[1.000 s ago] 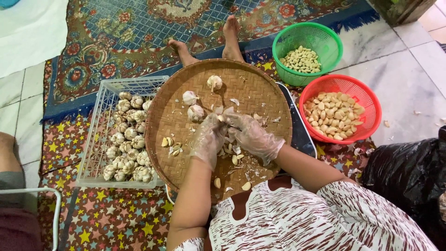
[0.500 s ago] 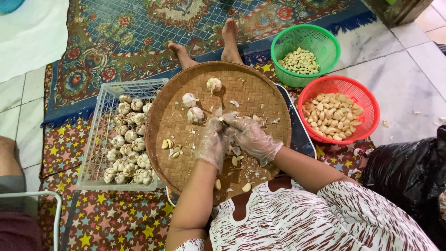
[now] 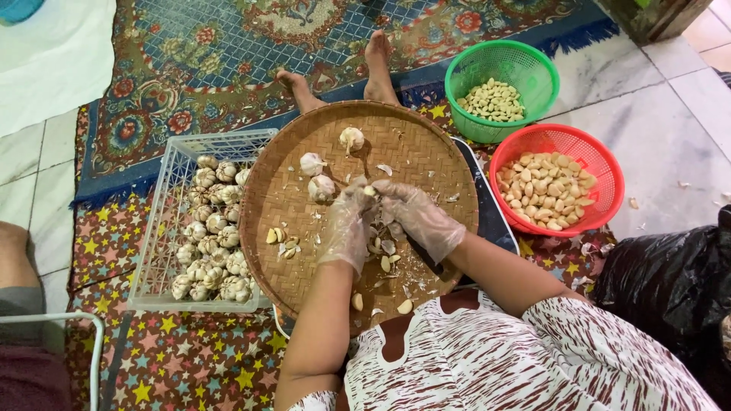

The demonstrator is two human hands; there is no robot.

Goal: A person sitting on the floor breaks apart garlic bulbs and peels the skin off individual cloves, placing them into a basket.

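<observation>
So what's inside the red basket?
The red basket holds a heap of pale peeled garlic cloves, filling most of the bottom. Only the top layer shows; whatever lies beneath the heap is covered, and the basket's floor cannot be seen.

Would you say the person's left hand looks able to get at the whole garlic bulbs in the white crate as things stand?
Probably yes. The white crate sits open-topped right beside the woven tray on the left hand side, with nothing covering the garlic bulbs; the hand would first have to let go of the clove.

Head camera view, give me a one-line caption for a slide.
Two gloved hands, left hand and right hand, pinch a garlic clove over a round woven bamboo tray beside baskets of peeled cloves.
</observation>
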